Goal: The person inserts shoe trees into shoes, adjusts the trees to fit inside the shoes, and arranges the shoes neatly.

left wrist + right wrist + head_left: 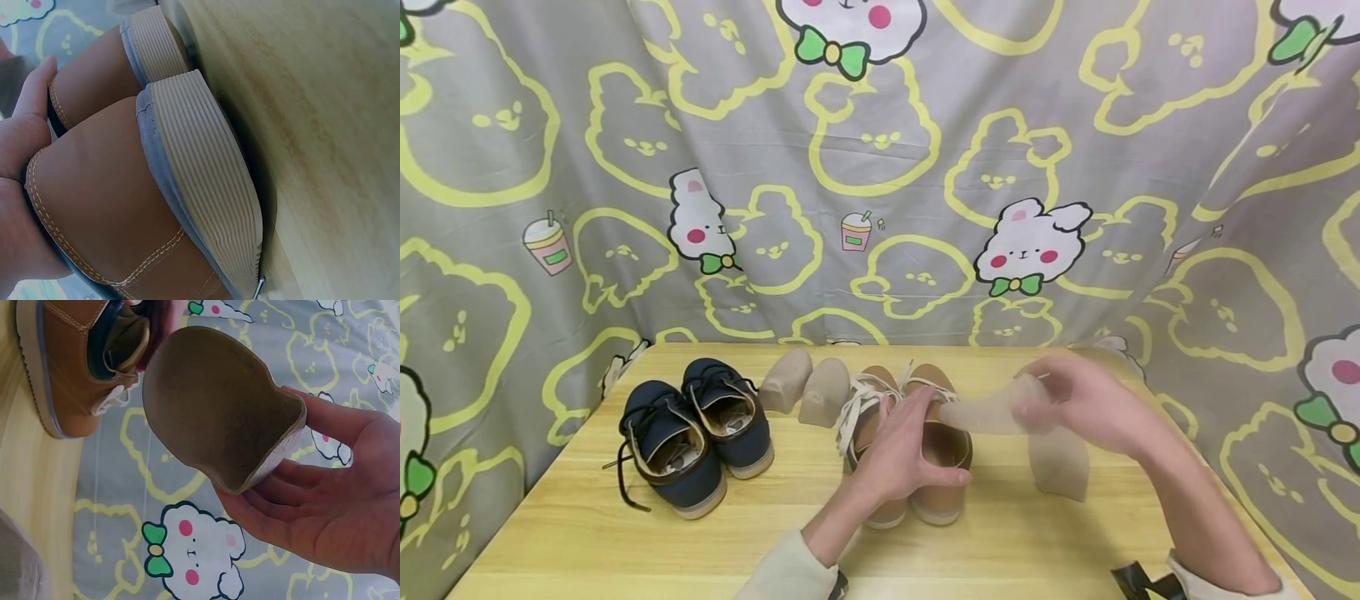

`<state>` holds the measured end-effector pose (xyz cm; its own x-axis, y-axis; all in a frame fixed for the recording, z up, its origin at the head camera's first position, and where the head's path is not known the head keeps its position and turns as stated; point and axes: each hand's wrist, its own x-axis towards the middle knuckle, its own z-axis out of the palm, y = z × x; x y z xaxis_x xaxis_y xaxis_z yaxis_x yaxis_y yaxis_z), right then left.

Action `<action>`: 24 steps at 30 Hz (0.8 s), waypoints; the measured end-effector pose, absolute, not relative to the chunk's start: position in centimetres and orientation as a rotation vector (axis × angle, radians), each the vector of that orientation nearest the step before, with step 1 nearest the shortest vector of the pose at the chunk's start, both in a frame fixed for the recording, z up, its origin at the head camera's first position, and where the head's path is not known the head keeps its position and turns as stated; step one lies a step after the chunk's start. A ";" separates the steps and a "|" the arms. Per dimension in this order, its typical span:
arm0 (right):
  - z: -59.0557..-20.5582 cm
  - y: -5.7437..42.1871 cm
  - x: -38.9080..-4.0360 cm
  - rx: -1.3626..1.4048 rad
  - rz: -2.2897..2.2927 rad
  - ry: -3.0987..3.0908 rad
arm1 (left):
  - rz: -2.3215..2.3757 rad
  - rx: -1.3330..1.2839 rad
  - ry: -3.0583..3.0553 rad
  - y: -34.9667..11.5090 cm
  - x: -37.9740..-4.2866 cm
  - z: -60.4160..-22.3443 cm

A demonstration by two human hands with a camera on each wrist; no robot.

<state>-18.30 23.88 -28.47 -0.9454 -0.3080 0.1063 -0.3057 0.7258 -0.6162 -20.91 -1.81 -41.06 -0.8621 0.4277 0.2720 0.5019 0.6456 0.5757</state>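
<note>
A pair of brown shoes (938,504) with pale laces stands side by side, heels toward me. My left hand (891,462) rests across them, its thumb at the right shoe's heel rim and its fingers reaching toward the tongue. In the left wrist view the brown heels (100,200) stand above ribbed soles. My right hand (1086,408) pinches a beige molded-pulp shoe insert (206,412) by one end, thumb on one side and fingers on the other. It hangs in the air right of the shoes, its hollow side facing the right wrist camera. A similar insert (1060,471) stands below it on the table.
Two navy shoes (681,458) with dark laces stand at the left, one lace trailing on the wooden table (790,508). Behind them are two more beige inserts (825,392). A patterned grey curtain (880,183) closes the back and sides. Something black (1138,579) lies near the right sleeve.
</note>
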 end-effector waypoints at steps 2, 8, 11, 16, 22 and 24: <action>-28.5 23.9 -18.3 -0.541 -1.052 2.881 | -1.018 -0.783 -2.749 -1.8 -20.9 -41.1; -28.6 23.7 -18.4 -0.571 -1.127 2.737 | -1.007 -0.783 -2.754 -1.9 -21.0 -41.2; -28.8 23.5 -18.4 -0.584 -1.133 2.716 | -1.003 -0.786 -2.744 -1.9 -21.0 -41.2; -29.0 22.9 -18.4 -0.567 -1.117 2.687 | -1.009 -0.787 -2.736 -1.8 -21.0 -41.2; -29.5 22.1 -18.4 -0.518 -1.054 2.718 | -1.007 -0.778 -2.744 -1.8 -21.0 -41.0; -29.8 21.8 -18.5 -0.495 -1.049 2.718 | -1.007 -0.780 -2.750 -1.8 -21.0 -41.0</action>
<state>-18.50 21.83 -29.77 -0.9270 -0.3712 -0.0526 -0.2397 0.6947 -0.6782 -21.03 -1.83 -41.03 -0.8617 0.4290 0.2711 0.5026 0.6478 0.5725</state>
